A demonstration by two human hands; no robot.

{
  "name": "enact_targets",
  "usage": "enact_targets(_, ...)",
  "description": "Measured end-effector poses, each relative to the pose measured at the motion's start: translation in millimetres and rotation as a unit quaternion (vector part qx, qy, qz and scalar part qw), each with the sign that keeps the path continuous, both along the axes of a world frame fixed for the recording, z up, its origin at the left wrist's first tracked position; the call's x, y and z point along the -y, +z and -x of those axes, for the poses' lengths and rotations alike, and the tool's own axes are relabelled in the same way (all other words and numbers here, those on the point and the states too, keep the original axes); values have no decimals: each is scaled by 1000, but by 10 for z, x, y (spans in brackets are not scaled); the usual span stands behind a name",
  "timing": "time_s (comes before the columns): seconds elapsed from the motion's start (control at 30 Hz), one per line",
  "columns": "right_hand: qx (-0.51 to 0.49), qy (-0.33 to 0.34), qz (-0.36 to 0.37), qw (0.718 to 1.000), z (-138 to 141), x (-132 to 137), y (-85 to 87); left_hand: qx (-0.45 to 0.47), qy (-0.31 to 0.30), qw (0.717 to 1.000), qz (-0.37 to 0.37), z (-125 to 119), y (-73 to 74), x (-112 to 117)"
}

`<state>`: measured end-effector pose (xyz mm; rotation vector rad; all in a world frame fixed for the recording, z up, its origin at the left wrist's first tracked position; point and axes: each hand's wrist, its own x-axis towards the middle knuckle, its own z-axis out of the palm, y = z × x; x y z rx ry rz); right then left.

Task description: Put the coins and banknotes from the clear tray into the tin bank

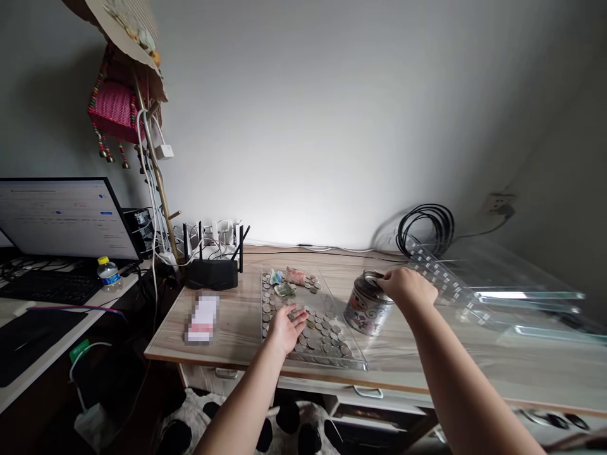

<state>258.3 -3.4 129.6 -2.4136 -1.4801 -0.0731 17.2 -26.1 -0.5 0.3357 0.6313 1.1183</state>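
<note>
A clear plastic tray [360,364] lies on the wooden desk and holds several coins [327,332] and a few folded banknotes [283,289]. My left hand [286,328] rests on the coins in the tray's middle, its fingers curled over some of them. To the tray's right a printed metal tin [366,306] stands tilted. My right hand [406,287] grips the tin's top rim.
A black router [212,272] and a blurred white card [203,319] sit left of the tray. Clear plastic sheets [497,294] and a coiled black cable [425,229] lie at the right. A monitor [66,218], keyboard and small bottle [109,273] stand on the left desk.
</note>
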Motion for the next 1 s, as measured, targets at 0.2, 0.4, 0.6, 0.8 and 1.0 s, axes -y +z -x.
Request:
enact_targets(0.2,36,28,-62,997,212,124,-134,2,-5,1000,-2,0,-40,-16)
enact_targets(0.4,109,386,-102,910,1168,586,-825,4,-20,1000,-13,-7,-45,-22)
enact_targets(0.6,88,415,-42,905,1410,553,-1044,-40,-34,999,8,-28,3,-3)
enact_targets(0.8,45,206,-177,961,671,355,-412,-44,-51,997,-35,1,6,12)
enact_targets(1.0,46,57,18,997,-52,-38,30,-69,-33,996,-45,3,35,6)
